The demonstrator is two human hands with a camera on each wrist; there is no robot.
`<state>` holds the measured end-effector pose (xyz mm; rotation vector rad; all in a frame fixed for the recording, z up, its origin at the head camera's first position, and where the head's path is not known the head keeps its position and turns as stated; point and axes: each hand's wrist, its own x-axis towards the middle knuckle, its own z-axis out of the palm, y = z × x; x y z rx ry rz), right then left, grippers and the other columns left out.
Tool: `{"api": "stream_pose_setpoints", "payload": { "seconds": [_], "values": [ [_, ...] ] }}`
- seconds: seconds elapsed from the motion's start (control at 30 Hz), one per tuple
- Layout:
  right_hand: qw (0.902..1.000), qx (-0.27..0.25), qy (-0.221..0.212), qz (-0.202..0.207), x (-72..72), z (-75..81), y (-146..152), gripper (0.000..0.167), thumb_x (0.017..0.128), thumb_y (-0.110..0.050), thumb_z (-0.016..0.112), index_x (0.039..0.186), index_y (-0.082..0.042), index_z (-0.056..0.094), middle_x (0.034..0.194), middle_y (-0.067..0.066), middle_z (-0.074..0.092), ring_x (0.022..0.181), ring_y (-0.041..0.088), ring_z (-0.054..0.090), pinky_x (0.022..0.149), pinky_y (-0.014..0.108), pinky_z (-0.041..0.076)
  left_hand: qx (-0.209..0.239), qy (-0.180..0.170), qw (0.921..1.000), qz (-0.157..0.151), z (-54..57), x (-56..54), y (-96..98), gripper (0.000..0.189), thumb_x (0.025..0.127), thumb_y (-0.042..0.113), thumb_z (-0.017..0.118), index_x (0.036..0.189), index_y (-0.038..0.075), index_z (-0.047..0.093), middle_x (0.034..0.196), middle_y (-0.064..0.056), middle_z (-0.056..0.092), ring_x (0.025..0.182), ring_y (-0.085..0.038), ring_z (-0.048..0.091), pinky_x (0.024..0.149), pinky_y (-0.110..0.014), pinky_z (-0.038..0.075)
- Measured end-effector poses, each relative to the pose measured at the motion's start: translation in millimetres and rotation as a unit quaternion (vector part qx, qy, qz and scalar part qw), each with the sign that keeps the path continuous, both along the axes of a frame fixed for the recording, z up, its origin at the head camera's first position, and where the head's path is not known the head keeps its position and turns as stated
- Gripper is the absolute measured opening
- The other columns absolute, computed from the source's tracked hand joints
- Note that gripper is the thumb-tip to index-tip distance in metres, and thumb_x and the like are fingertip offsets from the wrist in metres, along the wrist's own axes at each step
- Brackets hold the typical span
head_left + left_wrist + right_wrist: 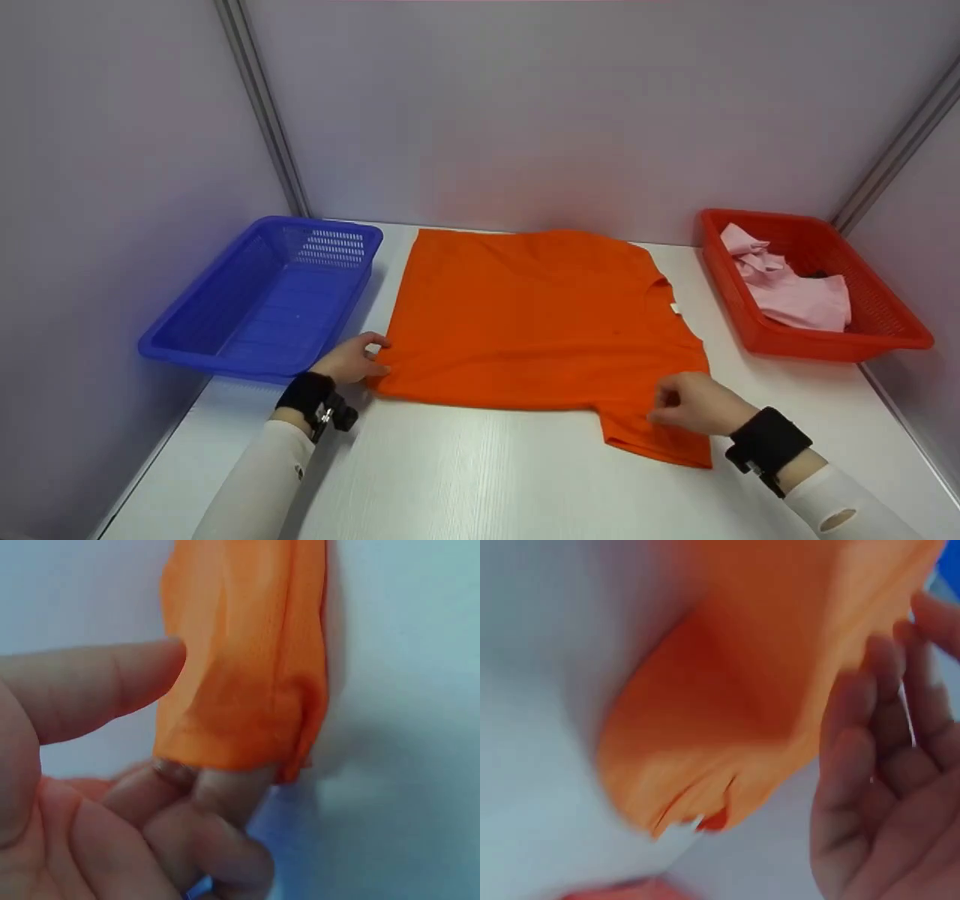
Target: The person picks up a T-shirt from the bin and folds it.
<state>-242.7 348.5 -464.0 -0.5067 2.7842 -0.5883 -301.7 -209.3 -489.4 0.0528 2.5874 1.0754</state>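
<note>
An orange T-shirt lies spread on the white table, its hem toward the left and its collar, with a small white tag, toward the right. At the near hem corner is my left hand. In the left wrist view its fingers reach under the hem, while the thumb stands apart from them over the cloth. My right hand hovers around the near sleeve, fingers loosely bent. The right wrist view shows no cloth pinched between those fingers; the shirt there is blurred.
A blue basket stands left of the shirt, close to my left wrist. On the right is a red basket holding pink cloth and a small dark item. Pale panels enclose the table at the back and sides.
</note>
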Motion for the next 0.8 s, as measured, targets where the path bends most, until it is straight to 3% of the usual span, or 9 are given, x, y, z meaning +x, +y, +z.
{"api": "stream_pose_setpoints", "payload": {
  "seconds": [0.07,0.17,0.33,0.43,0.57,0.63,0.7,0.8],
  "values": [
    [0.9992,0.022,-0.023,0.023,10.4,-0.1,-9,0.025,0.081,-0.033,0.087,0.082,-0.019,0.066,0.074,-0.006,0.057,0.069,0.011,0.051,0.062,0.026,0.043,0.016,0.018,0.9997,0.002,-2.0,0.8,0.5,0.045,0.096,0.012,0.069,0.137,0.002,0.055,0.107,-0.018,0.065,0.085,-0.023,0.060,0.074,-0.032,0.052],
    [0.9959,0.081,-0.016,0.037,21.8,-4.5,-19,0.036,0.073,-0.034,0.092,0.090,-0.019,0.064,0.080,-0.006,0.055,0.074,0.011,0.048,0.068,0.029,0.042,0.023,0.049,0.9984,0.018,-5.4,2.3,2.8,0.037,0.095,0.002,0.064,0.131,0.000,0.057,0.098,-0.014,0.062,0.078,-0.020,0.057,0.066,-0.026,0.047],
    [0.9909,0.127,0.003,0.044,36.0,-12.9,-26,0.025,0.076,-0.009,0.082,0.086,-0.014,0.060,0.076,-0.004,0.051,0.070,0.015,0.046,0.064,0.033,0.040,0.001,0.061,0.9980,0.015,-8.4,6.0,5.1,0.034,0.094,0.001,0.063,0.127,-0.003,0.056,0.098,-0.014,0.059,0.080,-0.021,0.054,0.067,-0.027,0.044],
    [0.9907,0.116,-0.047,0.052,41.4,-14.0,-27,0.020,0.076,0.000,0.071,0.079,-0.015,0.058,0.071,-0.004,0.045,0.067,0.014,0.042,0.062,0.031,0.035,-0.029,0.057,0.9980,0.000,-7.7,10.3,5.0,0.035,0.094,0.003,0.065,0.127,-0.001,0.055,0.096,-0.013,0.058,0.081,-0.023,0.052,0.068,-0.029,0.041],
    [0.9883,0.097,-0.106,0.051,43.8,-10.9,-27,0.019,0.080,-0.002,0.069,0.079,-0.016,0.056,0.071,-0.004,0.039,0.068,0.014,0.041,0.064,0.031,0.030,-0.075,0.065,0.9946,-0.030,-3.7,17.0,7.9,0.041,0.091,0.003,0.069,0.128,-0.002,0.053,0.097,-0.016,0.062,0.082,-0.026,0.054,0.073,-0.034,0.044],
    [0.9880,0.092,-0.111,0.056,44.8,-9.1,-27,0.019,0.083,-0.006,0.070,0.082,-0.018,0.056,0.072,-0.005,0.039,0.068,0.013,0.042,0.064,0.030,0.030,-0.097,0.066,0.9921,-0.045,-1.0,21.0,11.9,0.044,0.087,0.002,0.070,0.128,-0.003,0.053,0.103,-0.019,0.066,0.086,-0.027,0.057,0.078,-0.038,0.049],
    [0.9883,0.088,-0.107,0.063,46.8,-7.6,-27,0.018,0.088,-0.020,0.075,0.087,-0.021,0.057,0.073,-0.007,0.043,0.068,0.011,0.044,0.064,0.029,0.032,-0.114,0.065,0.9898,-0.056,2.2,24.8,16.5,0.045,0.085,-0.002,0.068,0.127,-0.004,0.054,0.110,-0.020,0.068,0.089,-0.027,0.059,0.082,-0.040,0.052],
    [0.9877,0.093,-0.101,0.075,52.1,-4.6,-27,0.036,0.079,-0.041,0.086,0.092,-0.023,0.058,0.075,-0.008,0.048,0.070,0.009,0.045,0.063,0.028,0.034,-0.135,0.064,0.9867,-0.063,4.4,26.4,19.5,0.031,0.085,-0.006,0.063,0.116,-0.002,0.059,0.102,-0.015,0.068,0.087,-0.026,0.058,0.080,-0.039,0.051]
  ]
}}
